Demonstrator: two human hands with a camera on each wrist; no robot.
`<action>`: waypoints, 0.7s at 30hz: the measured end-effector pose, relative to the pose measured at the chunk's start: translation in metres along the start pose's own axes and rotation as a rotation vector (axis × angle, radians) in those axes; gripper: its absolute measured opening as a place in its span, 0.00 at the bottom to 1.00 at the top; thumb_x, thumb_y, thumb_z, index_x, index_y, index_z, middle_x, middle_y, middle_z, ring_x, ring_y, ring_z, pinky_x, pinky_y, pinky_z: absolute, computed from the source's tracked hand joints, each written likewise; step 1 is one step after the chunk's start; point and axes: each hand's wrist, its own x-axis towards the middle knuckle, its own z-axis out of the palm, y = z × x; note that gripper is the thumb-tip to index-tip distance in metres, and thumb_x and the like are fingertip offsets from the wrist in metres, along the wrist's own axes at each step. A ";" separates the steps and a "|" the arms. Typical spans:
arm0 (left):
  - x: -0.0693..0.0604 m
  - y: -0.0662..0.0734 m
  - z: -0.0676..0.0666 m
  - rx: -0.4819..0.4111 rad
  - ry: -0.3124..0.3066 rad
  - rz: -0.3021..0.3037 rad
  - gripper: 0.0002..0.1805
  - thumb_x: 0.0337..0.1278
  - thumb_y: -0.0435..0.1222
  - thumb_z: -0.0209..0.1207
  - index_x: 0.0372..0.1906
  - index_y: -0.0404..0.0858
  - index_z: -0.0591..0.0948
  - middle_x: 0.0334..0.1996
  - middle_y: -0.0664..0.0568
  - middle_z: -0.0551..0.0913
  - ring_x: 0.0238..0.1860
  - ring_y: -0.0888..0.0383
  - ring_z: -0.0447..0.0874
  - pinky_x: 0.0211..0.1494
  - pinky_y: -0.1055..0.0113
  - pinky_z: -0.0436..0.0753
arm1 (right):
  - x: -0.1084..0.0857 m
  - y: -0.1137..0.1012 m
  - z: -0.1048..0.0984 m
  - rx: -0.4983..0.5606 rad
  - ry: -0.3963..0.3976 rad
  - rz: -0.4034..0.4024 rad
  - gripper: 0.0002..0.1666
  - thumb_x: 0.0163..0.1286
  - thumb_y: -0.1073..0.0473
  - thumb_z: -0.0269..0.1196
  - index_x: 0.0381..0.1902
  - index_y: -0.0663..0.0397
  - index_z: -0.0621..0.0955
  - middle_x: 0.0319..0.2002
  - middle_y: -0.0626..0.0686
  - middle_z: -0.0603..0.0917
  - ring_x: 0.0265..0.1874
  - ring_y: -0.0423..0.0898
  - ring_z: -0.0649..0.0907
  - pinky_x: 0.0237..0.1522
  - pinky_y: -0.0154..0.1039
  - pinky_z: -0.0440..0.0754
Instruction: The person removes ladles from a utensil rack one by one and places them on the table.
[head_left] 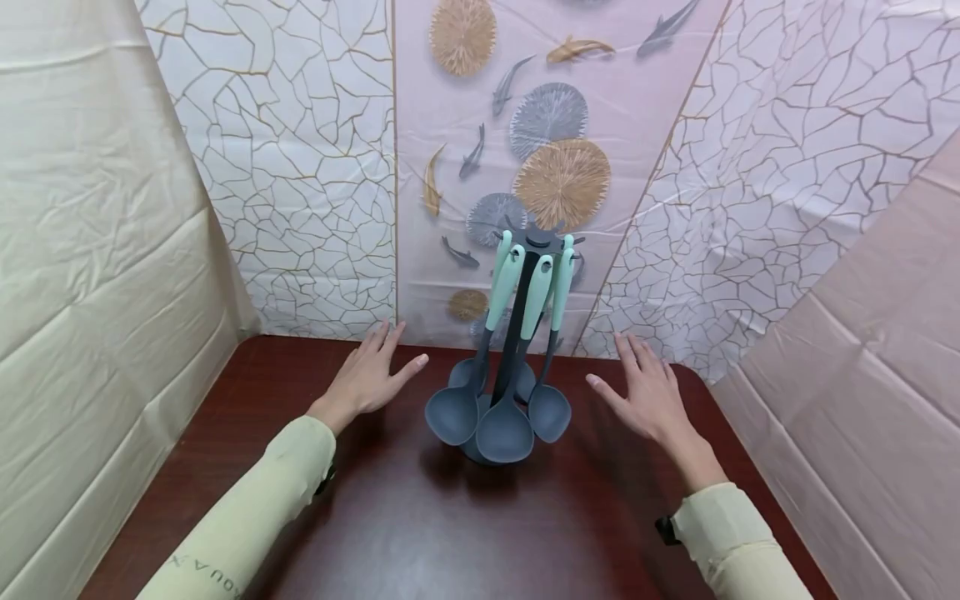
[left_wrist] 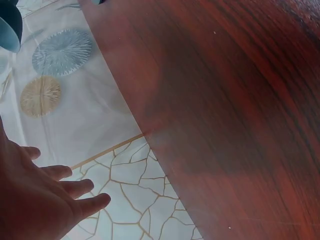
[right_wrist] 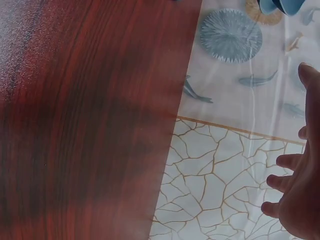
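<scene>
Utensil stand (head_left: 513,337) rises upright between your left hand (head_left: 369,375) and right hand (head_left: 648,393), touching neither; both hands are empty, fingers spread. Dark ladles (head_left: 504,435) hang inward of them. You seem poised before contact; gripping would call for bringing either hand inward to the mint handles (head_left: 537,296).

Head view: bright, diffuse illumination, apparently from above. A pale glare patch lies on the glossy tabletop (head_left: 420,550) near the lower frame edge. Soft-edged shadows fall beneath the utensil stand (head_left: 512,346). A pink cast tints the upper right of the backdrop (head_left: 660,92).

Wrist views: noticeably dimmer. The left hand (left_wrist: 37,200) and right hand (right_wrist: 300,195) register dark, with soft detail, against the paler backdrop. Broad, blurred shadows darken the tabletop. Grainy glare whitens its upper right corner in the left wrist view and upper left in the right.
</scene>
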 end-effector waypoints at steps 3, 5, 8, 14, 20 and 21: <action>-0.001 0.001 -0.002 -0.019 0.015 0.014 0.55 0.67 0.79 0.34 0.88 0.50 0.46 0.86 0.41 0.45 0.85 0.38 0.42 0.79 0.33 0.53 | -0.001 0.001 -0.004 0.011 0.000 0.003 0.58 0.76 0.25 0.55 0.88 0.44 0.46 0.82 0.68 0.55 0.80 0.72 0.55 0.73 0.78 0.47; -0.002 0.002 -0.002 -0.033 0.027 0.020 0.54 0.68 0.78 0.34 0.88 0.51 0.46 0.86 0.42 0.45 0.85 0.38 0.44 0.79 0.34 0.55 | -0.002 0.001 -0.005 0.023 -0.002 0.006 0.57 0.76 0.26 0.55 0.88 0.43 0.46 0.82 0.68 0.55 0.79 0.73 0.56 0.72 0.78 0.47; -0.003 0.001 0.000 -0.051 0.030 0.028 0.53 0.69 0.78 0.35 0.88 0.52 0.46 0.86 0.42 0.45 0.85 0.39 0.45 0.79 0.35 0.57 | -0.003 0.000 -0.006 0.051 -0.003 0.015 0.56 0.77 0.27 0.55 0.88 0.44 0.47 0.82 0.69 0.55 0.77 0.75 0.58 0.72 0.79 0.49; -0.005 0.001 0.002 -0.080 0.055 0.049 0.52 0.70 0.77 0.36 0.88 0.53 0.47 0.86 0.44 0.47 0.84 0.39 0.48 0.78 0.35 0.59 | -0.002 -0.006 -0.009 0.161 -0.029 0.044 0.53 0.79 0.28 0.53 0.88 0.42 0.47 0.82 0.68 0.55 0.79 0.73 0.57 0.71 0.78 0.53; -0.006 0.003 0.001 -0.137 0.099 0.079 0.48 0.71 0.76 0.38 0.87 0.60 0.47 0.86 0.48 0.49 0.84 0.41 0.51 0.77 0.35 0.62 | 0.002 -0.015 -0.014 0.223 -0.021 0.039 0.51 0.80 0.29 0.53 0.88 0.37 0.47 0.81 0.68 0.57 0.79 0.72 0.59 0.70 0.78 0.57; -0.006 0.003 0.001 -0.150 0.103 0.086 0.47 0.71 0.75 0.39 0.87 0.61 0.47 0.86 0.49 0.49 0.84 0.41 0.51 0.77 0.35 0.61 | 0.002 -0.016 -0.014 0.218 -0.011 0.035 0.51 0.80 0.29 0.53 0.88 0.38 0.48 0.81 0.68 0.58 0.78 0.72 0.60 0.69 0.78 0.58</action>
